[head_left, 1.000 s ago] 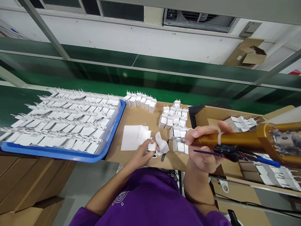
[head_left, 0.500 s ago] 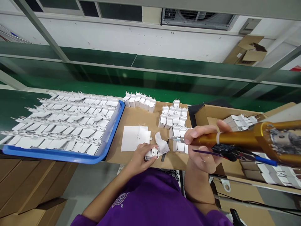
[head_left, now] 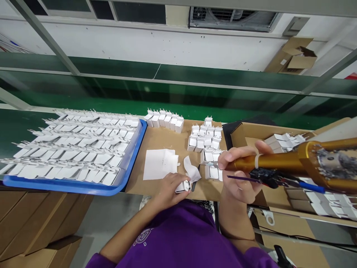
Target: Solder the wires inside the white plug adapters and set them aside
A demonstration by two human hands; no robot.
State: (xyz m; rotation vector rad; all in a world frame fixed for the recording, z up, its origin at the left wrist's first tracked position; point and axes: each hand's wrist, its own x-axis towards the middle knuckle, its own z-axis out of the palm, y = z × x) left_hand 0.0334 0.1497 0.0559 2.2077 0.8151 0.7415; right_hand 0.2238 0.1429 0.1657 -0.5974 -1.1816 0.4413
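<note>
My left hand [head_left: 170, 188] is closed around a white plug adapter [head_left: 182, 186] near the front edge of the brown work board. My right hand [head_left: 242, 173] grips a gold-coloured cylindrical tool [head_left: 279, 162] by its narrow end, fingers wrapped round it. A pale thin tip sticks out leftward from the tool, and a black switch [head_left: 266, 178] with wires is fastened below it. Beside my left hand lie a curled piece of white paper [head_left: 192, 169] and a flat white sheet [head_left: 157, 165] with dark specks. Several white adapters [head_left: 206, 139] stand grouped beyond the tool tip.
On the left, a blue tray [head_left: 111, 190] is packed with rows of white adapters. Another row of adapters [head_left: 166, 121] stands at the board's back edge. An open cardboard box [head_left: 251, 130] on the right holds more adapters. A green surface [head_left: 189, 96] runs behind.
My left hand has turned the white plug adapter and shifted it slightly right and down. My right hand keeps the gold tool in nearly the same place.
</note>
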